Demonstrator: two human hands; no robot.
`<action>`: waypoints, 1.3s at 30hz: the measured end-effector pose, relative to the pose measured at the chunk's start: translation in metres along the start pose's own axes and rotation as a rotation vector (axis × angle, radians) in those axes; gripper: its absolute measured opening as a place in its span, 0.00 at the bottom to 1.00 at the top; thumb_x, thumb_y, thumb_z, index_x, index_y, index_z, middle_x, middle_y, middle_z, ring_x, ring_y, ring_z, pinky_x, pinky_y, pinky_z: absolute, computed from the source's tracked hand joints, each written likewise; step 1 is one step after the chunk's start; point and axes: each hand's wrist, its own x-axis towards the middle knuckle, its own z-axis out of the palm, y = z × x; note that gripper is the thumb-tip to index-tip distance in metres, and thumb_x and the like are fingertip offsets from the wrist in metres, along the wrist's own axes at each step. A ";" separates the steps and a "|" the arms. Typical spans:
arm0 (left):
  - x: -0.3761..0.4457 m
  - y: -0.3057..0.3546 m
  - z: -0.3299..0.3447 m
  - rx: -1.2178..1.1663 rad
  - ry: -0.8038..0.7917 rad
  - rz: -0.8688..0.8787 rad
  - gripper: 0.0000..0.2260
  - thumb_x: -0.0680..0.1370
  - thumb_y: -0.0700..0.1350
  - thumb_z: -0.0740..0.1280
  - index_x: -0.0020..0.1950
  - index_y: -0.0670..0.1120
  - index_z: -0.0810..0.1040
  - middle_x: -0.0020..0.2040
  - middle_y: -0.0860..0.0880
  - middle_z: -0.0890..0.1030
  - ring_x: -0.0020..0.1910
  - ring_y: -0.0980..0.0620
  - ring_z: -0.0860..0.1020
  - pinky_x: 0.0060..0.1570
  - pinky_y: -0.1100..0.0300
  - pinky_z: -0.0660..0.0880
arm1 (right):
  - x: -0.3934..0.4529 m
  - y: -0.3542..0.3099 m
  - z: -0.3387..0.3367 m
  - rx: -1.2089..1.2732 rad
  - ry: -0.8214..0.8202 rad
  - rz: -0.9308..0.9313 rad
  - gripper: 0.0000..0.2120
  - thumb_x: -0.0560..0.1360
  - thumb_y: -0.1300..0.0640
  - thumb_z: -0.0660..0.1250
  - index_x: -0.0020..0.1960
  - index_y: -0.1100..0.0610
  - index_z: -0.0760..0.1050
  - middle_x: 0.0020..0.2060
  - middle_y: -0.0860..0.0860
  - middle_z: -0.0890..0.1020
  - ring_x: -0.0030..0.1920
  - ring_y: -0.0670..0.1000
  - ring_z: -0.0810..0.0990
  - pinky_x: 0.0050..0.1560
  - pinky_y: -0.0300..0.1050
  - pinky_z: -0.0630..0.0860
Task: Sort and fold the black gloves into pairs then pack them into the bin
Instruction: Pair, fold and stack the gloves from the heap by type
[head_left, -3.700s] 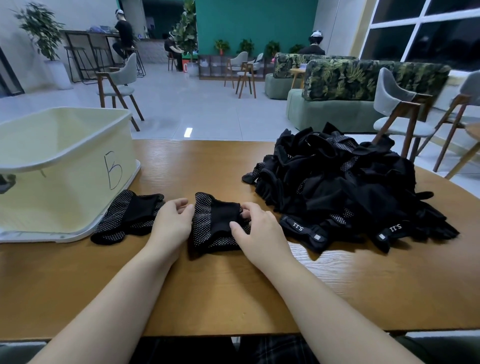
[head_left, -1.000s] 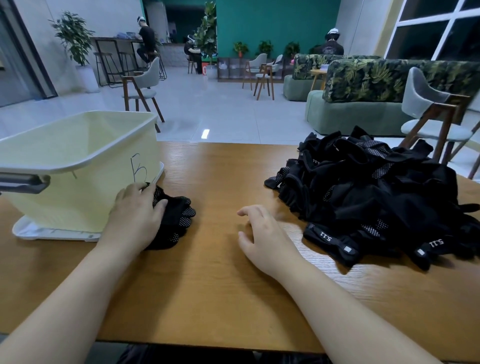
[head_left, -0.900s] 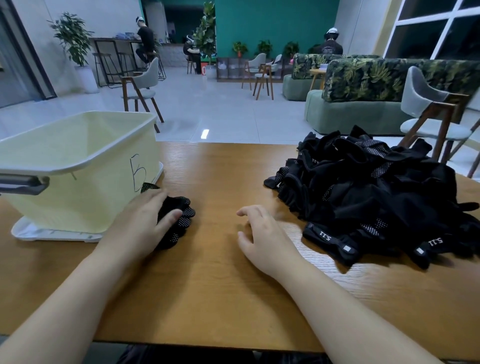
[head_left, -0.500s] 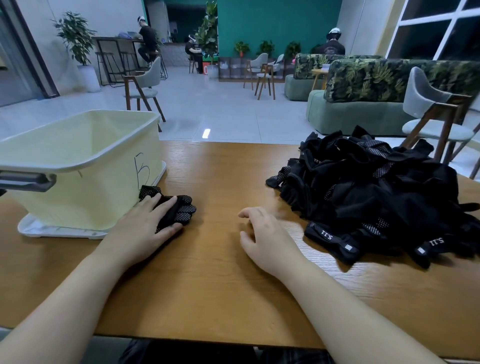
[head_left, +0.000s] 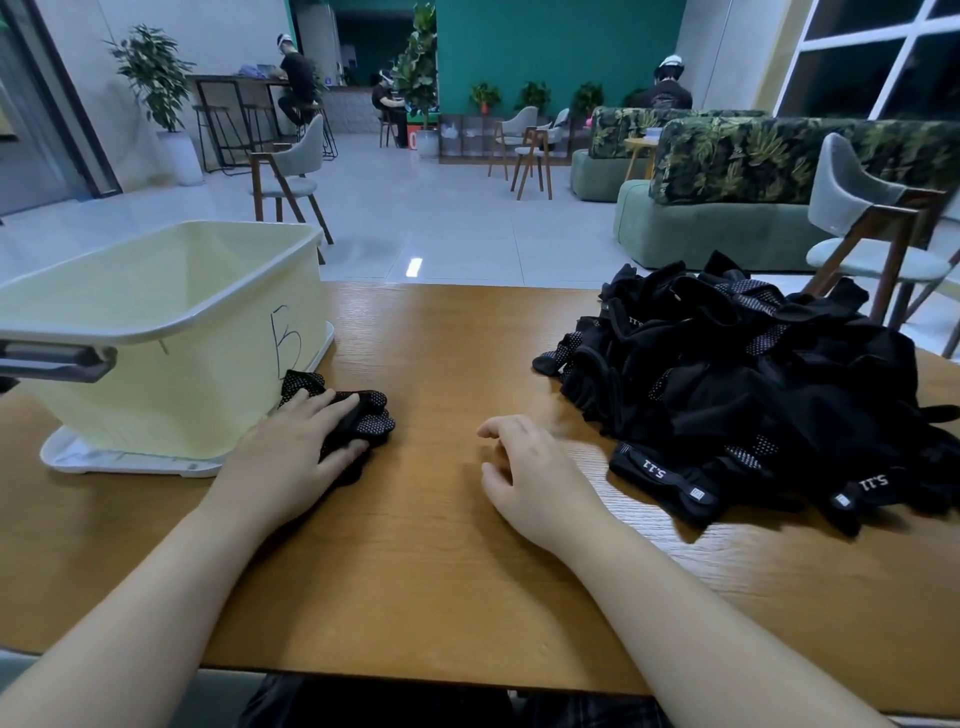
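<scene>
You have one wide-angle view only, worn on your head, looking forward and down across the wooden table (head_left: 441, 571) from its near edge. Your forearms enter from 7 and 5 o'clock, close to the lens, with the bin (head_left: 156, 395) at 10 o'clock, the glove pile (head_left: 753, 395) at 3 o'clock and the room beyond at 12. No second view overlaps it.

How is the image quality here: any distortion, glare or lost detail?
Head view: wide-angle bending curves the bin rim and table edge; a ceiling light glares off the floor; the glove pile merges into near-solid black; both hands look sharp.
</scene>
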 end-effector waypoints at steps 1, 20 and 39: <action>0.000 -0.001 0.001 0.023 -0.054 -0.021 0.28 0.77 0.63 0.57 0.76 0.58 0.57 0.77 0.54 0.58 0.76 0.52 0.53 0.72 0.51 0.57 | 0.000 0.000 0.000 -0.002 -0.001 0.000 0.16 0.79 0.55 0.60 0.66 0.51 0.68 0.60 0.45 0.72 0.60 0.45 0.70 0.64 0.45 0.69; -0.010 -0.002 -0.007 -0.273 0.135 0.069 0.23 0.76 0.35 0.63 0.70 0.48 0.70 0.67 0.50 0.74 0.65 0.50 0.71 0.57 0.64 0.63 | 0.003 -0.011 0.001 -0.005 -0.013 -0.055 0.15 0.79 0.56 0.60 0.65 0.52 0.69 0.61 0.46 0.73 0.60 0.47 0.71 0.64 0.48 0.68; -0.017 -0.010 0.002 0.032 -0.107 0.159 0.49 0.59 0.78 0.26 0.76 0.58 0.42 0.73 0.62 0.42 0.72 0.64 0.37 0.74 0.52 0.39 | 0.051 -0.050 0.049 -0.135 -0.161 -0.095 0.24 0.80 0.53 0.54 0.76 0.49 0.59 0.75 0.45 0.63 0.76 0.49 0.56 0.75 0.52 0.48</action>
